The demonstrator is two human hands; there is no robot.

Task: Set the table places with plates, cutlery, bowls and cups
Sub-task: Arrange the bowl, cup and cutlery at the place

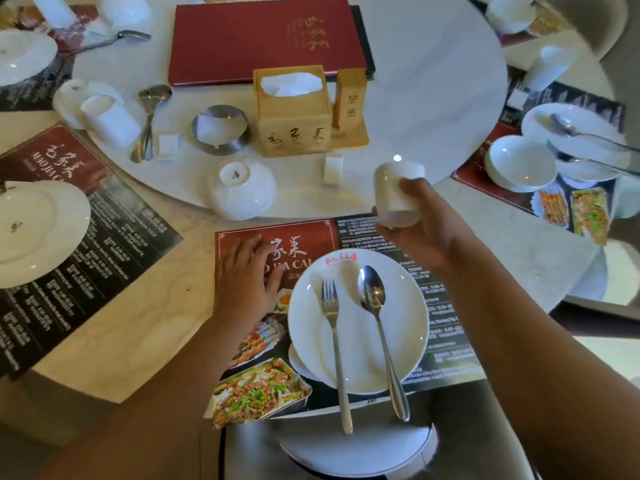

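Observation:
My right hand (pixel 420 223) grips a white handleless cup (pixel 396 192), held tilted above the far right corner of the placemat (pixel 249 386) in front of me. My left hand (pixel 247 275) lies flat on the mat's red upper left part, fingers spread. A white plate (pixel 358 344) sits on the mat with a fork (pixel 334 337) and a spoon (pixel 379 327) lying across it, their handles sticking out over the near rim. An upturned white bowl (pixel 242 190) rests on the turntable edge just beyond the mat.
The white turntable (pixel 433 98) carries a wooden tissue box (pixel 294 112), a toothpick holder (pixel 349 98), a steel ashtray (pixel 220 128), red menus (pixel 242 39), cups and spoons. Set places lie left, with an upturned plate (pixel 34 230), and right, with a bowl (pixel 519 162).

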